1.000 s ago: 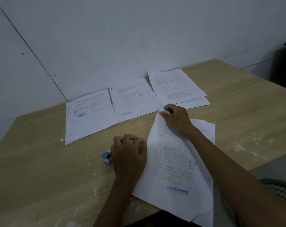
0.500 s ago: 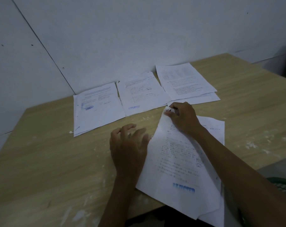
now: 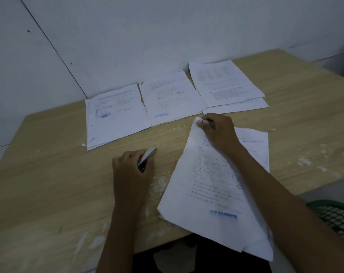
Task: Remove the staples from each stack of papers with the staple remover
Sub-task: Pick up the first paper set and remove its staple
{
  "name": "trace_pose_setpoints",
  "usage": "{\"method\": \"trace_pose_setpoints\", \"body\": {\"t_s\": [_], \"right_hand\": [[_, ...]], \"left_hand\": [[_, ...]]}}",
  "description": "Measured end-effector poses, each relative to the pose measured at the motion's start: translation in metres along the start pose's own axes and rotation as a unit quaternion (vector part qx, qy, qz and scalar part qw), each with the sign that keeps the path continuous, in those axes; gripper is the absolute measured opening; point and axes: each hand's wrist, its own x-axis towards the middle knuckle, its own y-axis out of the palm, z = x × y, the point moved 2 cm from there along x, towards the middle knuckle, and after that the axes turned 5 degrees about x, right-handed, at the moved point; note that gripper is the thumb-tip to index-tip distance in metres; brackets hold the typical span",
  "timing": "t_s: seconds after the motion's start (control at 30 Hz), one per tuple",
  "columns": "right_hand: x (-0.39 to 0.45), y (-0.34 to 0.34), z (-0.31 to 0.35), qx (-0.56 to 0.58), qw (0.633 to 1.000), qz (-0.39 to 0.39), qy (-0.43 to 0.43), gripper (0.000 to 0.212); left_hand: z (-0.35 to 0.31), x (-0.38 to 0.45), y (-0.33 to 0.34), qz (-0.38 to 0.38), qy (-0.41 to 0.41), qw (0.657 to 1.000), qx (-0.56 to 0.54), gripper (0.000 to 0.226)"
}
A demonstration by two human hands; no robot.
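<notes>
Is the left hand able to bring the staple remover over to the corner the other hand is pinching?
Probably yes. The left hand grips the staple remover, and only bare table lies between it and the corner pinched by the right hand.

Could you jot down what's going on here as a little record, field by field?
left hand: left hand grips the staple remover above the table
right hand: right hand pinches the top corner of the near paper stack
near stack: lies askew, hanging over the table's front edge
other stacks: three paper stacks in a row by the wall
</notes>
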Motion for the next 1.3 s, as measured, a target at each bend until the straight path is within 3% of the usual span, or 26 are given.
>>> {"method": "trace_pose_setpoints", "body": {"t_s": [0.13,0.27,0.37,0.4,0.47,0.53,0.7,0.8,0.9,1.0,1.03,1.1,1.17,1.23,1.3], "right_hand": [[0.001,0.001,-0.001,0.007,1.0,-0.017,0.02,0.023],[0.003,0.001,0.001,-0.034,0.999,-0.009,0.029,0.023],[0.006,-0.003,0.005,-0.06,0.998,0.015,0.02,0.025],[0.007,-0.004,0.005,-0.054,0.998,0.023,0.018,0.024],[0.007,-0.007,0.003,-0.031,0.999,0.031,0.014,0.02],[0.006,-0.009,-0.001,-0.005,0.999,0.028,0.019,0.02],[0.005,-0.01,-0.006,0.027,0.999,0.028,0.032,0.028],[0.006,-0.011,-0.007,0.03,0.999,0.029,0.033,0.036],[0.008,-0.011,-0.009,0.033,0.998,0.025,0.048,0.026],[0.009,-0.012,-0.012,0.047,0.997,0.026,0.053,0.017],[0.007,-0.013,-0.013,0.056,0.996,0.028,0.056,0.015],[0.009,-0.014,-0.014,0.071,0.995,0.031,0.066,0.015],[0.009,-0.015,-0.012,0.078,0.994,0.032,0.068,0.018],[0.011,-0.016,-0.01,0.085,0.993,0.032,0.072,0.018],[0.012,-0.017,-0.009,0.092,0.993,0.032,0.072,0.018]], "left_hand": [[-0.001,-0.001,-0.005,0.0,-0.031,0.999,-0.041,0.031],[-0.008,-0.003,-0.014,-0.007,-0.019,0.986,-0.163,0.029],[-0.022,0.005,-0.013,0.043,-0.092,0.96,-0.259,0.023],[-0.028,0.01,-0.011,0.074,-0.131,0.945,-0.292,0.017],[-0.041,0.025,-0.009,0.12,-0.198,0.904,-0.36,0.025],[-0.054,0.041,-0.011,0.132,-0.172,0.895,-0.391,0.029],[-0.082,0.087,-0.022,0.105,-0.048,0.919,-0.377,0.034],[-0.094,0.105,-0.016,0.115,-0.063,0.873,-0.47,0.042],[-0.097,0.11,0.01,0.179,-0.127,0.83,-0.513,0.056],[-0.094,0.107,0.039,0.233,-0.223,0.76,-0.564,0.018],[-0.09,0.106,0.045,0.236,-0.23,0.774,-0.541,0.017],[-0.082,0.104,0.054,0.228,-0.16,0.858,-0.431,0.02],[-0.076,0.094,0.054,0.202,-0.088,0.914,-0.342,0.019],[-0.073,0.087,0.05,0.19,-0.061,0.931,-0.307,0.016],[-0.072,0.083,0.05,0.213,-0.031,0.926,-0.31,0.019]]}}
